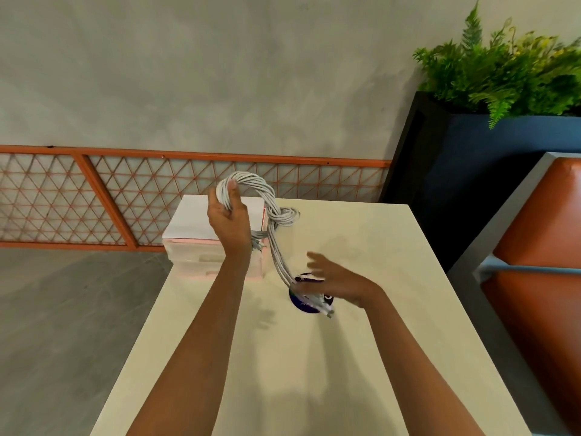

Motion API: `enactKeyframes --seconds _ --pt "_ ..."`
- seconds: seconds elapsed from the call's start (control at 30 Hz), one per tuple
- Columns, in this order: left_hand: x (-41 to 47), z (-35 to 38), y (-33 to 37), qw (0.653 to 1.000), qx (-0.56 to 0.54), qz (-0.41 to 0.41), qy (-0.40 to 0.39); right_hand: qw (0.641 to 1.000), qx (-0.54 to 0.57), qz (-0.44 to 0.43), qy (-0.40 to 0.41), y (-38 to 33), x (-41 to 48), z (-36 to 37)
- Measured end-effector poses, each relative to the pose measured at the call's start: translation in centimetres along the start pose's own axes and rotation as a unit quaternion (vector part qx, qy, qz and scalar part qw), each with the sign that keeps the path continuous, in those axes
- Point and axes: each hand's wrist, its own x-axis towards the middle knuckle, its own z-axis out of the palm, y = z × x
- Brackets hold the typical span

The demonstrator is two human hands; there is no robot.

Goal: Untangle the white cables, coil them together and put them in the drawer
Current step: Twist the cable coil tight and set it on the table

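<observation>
A bundle of white cables [273,212] arches above the table, twisted together with a knotted loop on its right side. My left hand [227,215] is raised and shut on the bundle's upper left end. The cables run down to the right, and their plug ends [325,308] hang just above the table. My right hand [338,283] is beside those lower ends with fingers spread; it is blurred and I cannot tell whether it touches them. A small white and pink drawer unit [201,247] stands at the table's far left corner, partly hidden behind my left forearm.
A round dark blue disc [300,305] lies on the cream table [283,372] under the plug ends. An orange lattice railing [125,196] runs behind the table. At the right stand a dark planter with ferns [503,73] and an orange padded seat [540,262].
</observation>
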Motion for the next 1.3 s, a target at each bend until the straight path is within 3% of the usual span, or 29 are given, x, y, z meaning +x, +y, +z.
enactKeyframes --seconds 0.07,0.17,0.3,0.4,0.53,0.7,0.87,1.0,1.2,1.3 --pt "-0.8 0.4 0.3 0.999 0.013 0.005 -0.029 0.989 0.064 -0.102 0.089 -1.8 0.7 0.2" --pt "-2.1 0.9 0.5 0.998 0.02 -0.011 -0.064 0.943 -0.012 -0.246 0.222 -4.1 2.2 0.8" --pt "-3.1 1.2 1.5 0.993 0.005 -0.03 -0.117 0.923 -0.097 -0.23 0.294 -3.6 4.1 1.3" --pt "-3.3 1.0 2.0 0.987 -0.013 -0.03 -0.155 0.918 -0.042 -0.229 0.321 -2.8 4.8 1.3" --pt "-3.3 1.5 2.5 0.978 -0.042 -0.051 -0.2 0.897 0.127 -0.238 0.35 -3.3 4.6 1.9" --pt "-3.4 1.8 2.6 0.968 -0.074 -0.069 -0.23 0.878 0.345 -0.2 0.263 -4.4 3.7 1.2" --pt "-4.0 1.5 1.8 0.967 -0.072 -0.092 -0.228 0.877 0.428 -0.137 0.168 -5.0 3.6 0.2" --pt "-4.4 1.5 1.6 0.965 -0.107 -0.139 -0.194 0.834 0.523 -0.146 0.095 -6.1 4.3 0.2" --pt "-4.5 2.2 2.2 0.953 -0.169 -0.172 -0.183 0.783 0.591 -0.193 -0.006 -5.9 4.6 0.9" --pt "-4.2 2.2 2.7 0.953 -0.172 -0.17 -0.181 0.796 0.574 -0.192 -0.001 -6.3 4.3 0.6"
